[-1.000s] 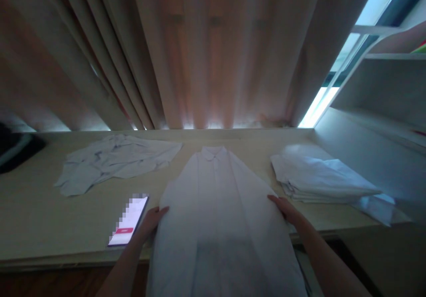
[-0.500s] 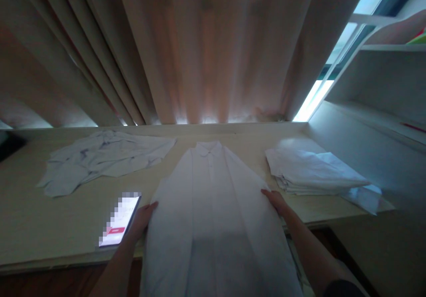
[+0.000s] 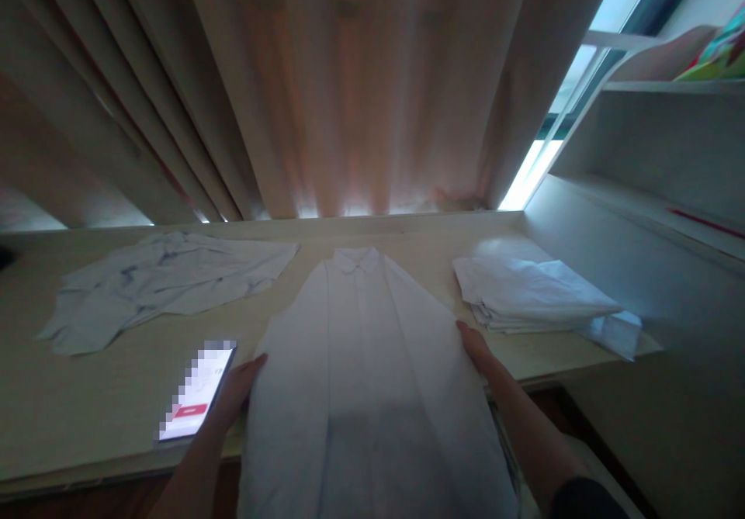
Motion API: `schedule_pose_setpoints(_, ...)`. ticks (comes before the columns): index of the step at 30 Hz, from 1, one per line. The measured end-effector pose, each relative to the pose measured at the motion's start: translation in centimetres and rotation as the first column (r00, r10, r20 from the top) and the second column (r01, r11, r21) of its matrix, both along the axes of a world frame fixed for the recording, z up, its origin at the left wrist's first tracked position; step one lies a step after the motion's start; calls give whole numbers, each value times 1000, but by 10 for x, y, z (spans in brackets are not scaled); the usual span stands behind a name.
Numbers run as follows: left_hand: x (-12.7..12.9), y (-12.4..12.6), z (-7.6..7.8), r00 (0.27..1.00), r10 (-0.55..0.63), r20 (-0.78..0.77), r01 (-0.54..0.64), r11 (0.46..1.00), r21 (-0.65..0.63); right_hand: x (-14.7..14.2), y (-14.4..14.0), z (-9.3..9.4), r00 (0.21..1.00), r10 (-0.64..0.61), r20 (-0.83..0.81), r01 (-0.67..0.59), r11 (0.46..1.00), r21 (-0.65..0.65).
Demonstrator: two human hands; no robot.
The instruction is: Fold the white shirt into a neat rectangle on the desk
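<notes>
A white collared shirt (image 3: 361, 348) lies front up and spread out, its collar toward the back and its lower part hanging over the near edge of the table. My left hand (image 3: 241, 383) is closed on the shirt's left edge, with the thumb side showing and the other fingers mostly hidden. On the opposite edge, my right hand (image 3: 474, 346) grips the cloth a little higher up, its fingertips partly under the fabric. A phone (image 3: 198, 395) with a lit screen rests just left of my left hand.
Another white garment (image 3: 168, 282) lies loosely crumpled at the back left of the pale table (image 3: 105, 410). Folded white cloth (image 3: 529, 294) and a clear plastic bag (image 3: 614, 333) sit at the right, beside a white shelf unit (image 3: 605, 247). Curtains (image 3: 349, 100) hang behind.
The camera view has turned slightly to the right, so everything appears shifted left. Both hands keep their places on the shirt's edges, and the shirt lies much as before.
</notes>
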State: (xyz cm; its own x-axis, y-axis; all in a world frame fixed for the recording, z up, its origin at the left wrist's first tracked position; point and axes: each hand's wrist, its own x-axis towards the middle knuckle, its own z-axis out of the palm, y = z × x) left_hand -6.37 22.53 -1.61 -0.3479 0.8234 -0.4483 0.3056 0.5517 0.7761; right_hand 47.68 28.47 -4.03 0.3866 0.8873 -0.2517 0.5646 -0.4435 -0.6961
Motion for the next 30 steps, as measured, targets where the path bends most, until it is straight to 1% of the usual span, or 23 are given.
schedule_pose_setpoints(5, 1, 0, 1, 1000, 10, -14, -10, 1000, -20, -2, -5, -3, 996, -8, -94, 8, 1000, -4)
schedule_pose_setpoints(7, 0, 0, 1, 1000, 3, -25, -4, 999, -36, -2, -7, -3, 995, 2, -98, -3, 1000, -4)
schedule_pose_setpoints(10, -2, -1, -2, 1000, -13, -17, 12, 1000, -16, 0, -10, 2, 997, 25, -75, -25, 1000, 0)
schedule_pose_setpoints(13, -5, 1, -8, 999, -41, -32, 40, 999, -12, 2, -11, 9, 999, 21, 26, -22, 999, 36)
schedule_pose_setpoints(16, -7, 5, -11, 996, -42, -80, 39, 999, -36, -4, -10, 19, 979, 11, 204, -39, 990, 132)
schedule_pose_setpoints(19, -6, 6, -9, 997, -38, -70, 34, 998, -58, -19, -10, 28, 925, 90, 370, -174, 964, 200)
schedule_pose_setpoints(21, -5, 5, -6, 997, -38, -62, 35, 998, -54, -31, -10, 32, 873, 164, 459, -280, 940, 197)
schedule_pose_setpoints(23, -3, 3, -3, 997, -36, -73, 33, 999, -43, -39, -11, 34, 821, 213, 529, -349, 922, 170)
schedule_pose_setpoints(27, 0, 1, 0, 998, -19, -65, 14, 997, -77, -44, -15, 31, 754, 280, 595, -417, 903, 103)
schedule_pose_setpoints(30, -1, 2, -1, 995, -34, -91, 26, 995, -93, -43, -19, 26, 744, 306, 594, -429, 900, 75)
